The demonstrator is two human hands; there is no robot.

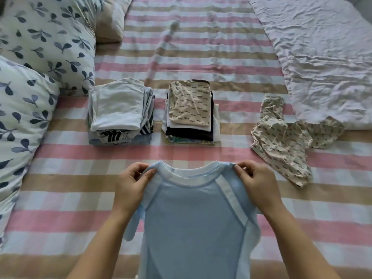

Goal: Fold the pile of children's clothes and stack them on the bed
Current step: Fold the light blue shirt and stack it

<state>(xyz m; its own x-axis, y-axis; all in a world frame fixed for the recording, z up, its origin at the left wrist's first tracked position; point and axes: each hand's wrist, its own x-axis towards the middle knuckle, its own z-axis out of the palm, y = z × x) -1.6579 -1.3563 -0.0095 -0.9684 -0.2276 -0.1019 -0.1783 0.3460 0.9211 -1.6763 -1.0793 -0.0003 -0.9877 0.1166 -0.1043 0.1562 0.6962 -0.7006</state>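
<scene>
Both hands (left (133, 185), right (256, 183)) pinch blue shirt (193, 218) shoulders.

Striped bed (191, 57) holds white-topped stack (117, 105), beige-topped stack (190, 103), crumpled patterned garment (281, 141), pillows (46, 37), quilt (322, 57)

The person's left hand (131, 186) and right hand (259, 184) are bare, and the thumbnails that show are cut short. The left forearm (100, 242), at near left, and the right forearm (298, 238), at near right, are unclothed along their whole visible length.
</scene>
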